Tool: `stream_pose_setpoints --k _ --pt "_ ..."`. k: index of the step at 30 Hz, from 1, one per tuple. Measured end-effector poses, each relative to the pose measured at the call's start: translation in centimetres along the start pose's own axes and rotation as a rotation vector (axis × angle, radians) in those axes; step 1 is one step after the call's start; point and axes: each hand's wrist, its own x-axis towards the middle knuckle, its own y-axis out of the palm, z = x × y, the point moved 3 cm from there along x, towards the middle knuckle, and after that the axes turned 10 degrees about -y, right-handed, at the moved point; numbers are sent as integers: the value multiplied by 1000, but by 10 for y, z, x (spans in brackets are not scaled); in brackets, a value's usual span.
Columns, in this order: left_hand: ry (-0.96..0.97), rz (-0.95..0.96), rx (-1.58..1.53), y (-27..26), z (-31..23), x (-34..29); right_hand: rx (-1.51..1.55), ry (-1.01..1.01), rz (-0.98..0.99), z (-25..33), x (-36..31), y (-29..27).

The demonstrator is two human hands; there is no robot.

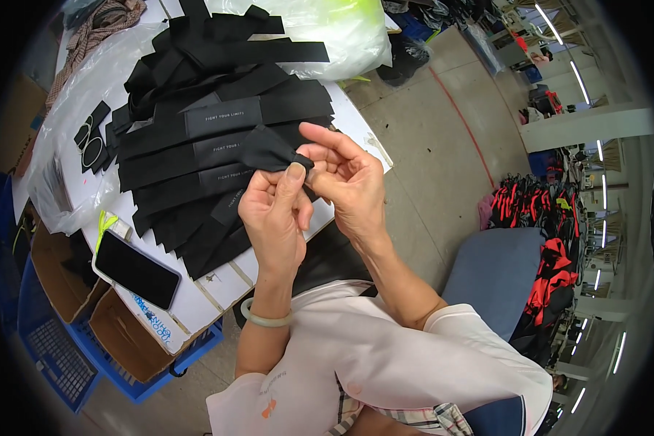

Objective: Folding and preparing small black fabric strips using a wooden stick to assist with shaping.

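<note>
I sit at a white table (218,287) in a big workshop. Grey concrete floor (429,145) with a red painted line (463,120) running across it. White columns (588,125) on the right, long ceiling tube lights (580,80) lit. Blue crates (58,356) and cardboard boxes (123,334) under the table's left edge. Blue-grey chair back (490,269) beside me, red-and-black garment piles (530,203) beyond it.

A single head-worn fisheye view looks steeply down from close above the person's own forearms, which enter from the lower edge. The desk (218,287) fills the upper left of the frame, the floor (429,145) curves away at upper right, and straight edges bend toward the rim.
</note>
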Motion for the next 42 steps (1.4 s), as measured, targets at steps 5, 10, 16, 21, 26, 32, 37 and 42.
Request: stream_pose_setpoints --k 5,10,16,21,26,32,37,42 --pt "203 -103 137 -1 -2 -3 83 9 -114 -10 -4 2" --pt "138 -93 134 -3 -11 3 523 260 -154 -23 0 -3" --pt "-88 -11 -107 -16 -5 14 916 473 -103 -42 5 1" --pt "-111 38 -21 -18 -7 10 630 411 112 -31 16 0" --pt "72 -42 156 -20 -16 8 415 403 128 -23 18 -3" --pt "450 -96 767 -28 -16 4 106 249 104 -18 12 -4" --pt "444 -172 728 -20 -8 2 -302 -13 69 -8 -1 5" --pt "455 -255 758 -21 -12 -4 360 356 215 -25 0 -10"
